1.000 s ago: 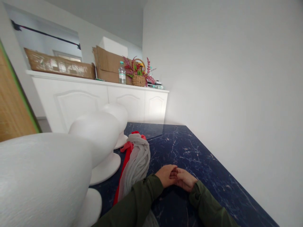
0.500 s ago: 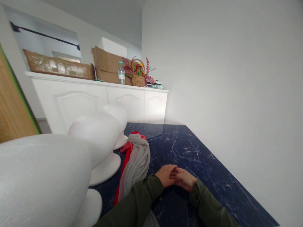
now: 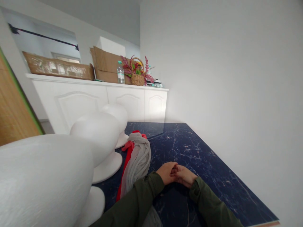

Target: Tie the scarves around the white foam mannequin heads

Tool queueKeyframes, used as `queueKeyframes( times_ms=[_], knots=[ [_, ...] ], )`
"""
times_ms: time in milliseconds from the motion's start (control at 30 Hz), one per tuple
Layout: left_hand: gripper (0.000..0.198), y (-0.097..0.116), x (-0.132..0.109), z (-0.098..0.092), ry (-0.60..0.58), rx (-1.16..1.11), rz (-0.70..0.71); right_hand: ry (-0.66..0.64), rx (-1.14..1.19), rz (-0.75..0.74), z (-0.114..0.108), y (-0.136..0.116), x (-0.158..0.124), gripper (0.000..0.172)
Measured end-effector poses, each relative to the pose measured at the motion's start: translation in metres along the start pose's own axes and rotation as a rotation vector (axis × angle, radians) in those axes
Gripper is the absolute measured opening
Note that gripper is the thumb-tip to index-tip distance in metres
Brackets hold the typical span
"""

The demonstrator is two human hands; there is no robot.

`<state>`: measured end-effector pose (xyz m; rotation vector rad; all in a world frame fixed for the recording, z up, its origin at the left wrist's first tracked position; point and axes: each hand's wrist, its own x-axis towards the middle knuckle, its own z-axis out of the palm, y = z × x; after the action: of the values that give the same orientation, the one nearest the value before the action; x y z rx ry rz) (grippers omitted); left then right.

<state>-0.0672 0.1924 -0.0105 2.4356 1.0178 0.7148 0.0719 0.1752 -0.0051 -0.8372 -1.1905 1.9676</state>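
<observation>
My left hand point(image 3: 166, 173) and my right hand point(image 3: 186, 175) rest together above the dark blue marbled tabletop point(image 3: 180, 145). Their curled fingers overlap and touch each other, and no object shows in them. To the left lies a bunched grey scarf point(image 3: 142, 154), the nearest loose thing to my left hand. A red cloth point(image 3: 127, 159) lies along and partly under it. My left sleeve hides part of the scarf. Three white foam mannequin heads point(image 3: 47, 170) stand on round bases in a row along the left side.
A white cabinet point(image 3: 82, 104) stands beyond the table's far end. It carries a taped cardboard box point(image 3: 59, 66), a water bottle point(image 3: 120, 74) and a wicker basket point(image 3: 137, 79) of artificial flowers. A plain wall point(image 3: 224, 78) borders the table on the right.
The view has shifted very slightly. My hands stay joined in the same pose, and the scarf and heads have not moved on the table.
</observation>
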Motion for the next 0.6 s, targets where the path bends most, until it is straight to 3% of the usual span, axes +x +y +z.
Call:
queueKeyframes(
  times_ms=[100,200,300,367,433,500,567,600],
  knots=[
    [0.058,0.008,-0.001,-0.004,-0.027,0.074,-0.009,-0.020,-0.008,-0.016,0.000,0.000,-0.002,0.044],
    [0.060,0.030,-0.003,-0.012,-0.033,0.306,-0.041,-0.019,0.004,-0.059,-0.003,0.002,-0.003,0.049],
    [0.062,0.075,-0.014,-0.031,-0.001,0.537,-0.099,-0.011,-0.012,-0.088,-0.006,0.005,-0.003,0.047],
    [0.062,0.116,-0.034,-0.054,0.018,0.554,-0.097,0.015,-0.031,-0.080,-0.006,0.004,-0.004,0.043],
    [0.058,0.155,-0.070,-0.081,0.018,0.472,-0.016,0.067,-0.036,-0.050,-0.005,0.003,-0.006,0.044],
    [0.049,0.181,-0.123,-0.106,-0.044,0.312,0.097,0.125,-0.048,-0.017,-0.005,0.003,-0.008,0.048],
    [0.038,0.187,-0.192,-0.122,-0.126,0.141,0.167,0.171,-0.088,-0.012,-0.004,0.004,-0.012,0.051],
    [0.039,0.182,-0.228,-0.125,-0.062,0.101,0.132,0.193,-0.114,-0.028,-0.002,0.004,-0.013,0.050]
  ],
)
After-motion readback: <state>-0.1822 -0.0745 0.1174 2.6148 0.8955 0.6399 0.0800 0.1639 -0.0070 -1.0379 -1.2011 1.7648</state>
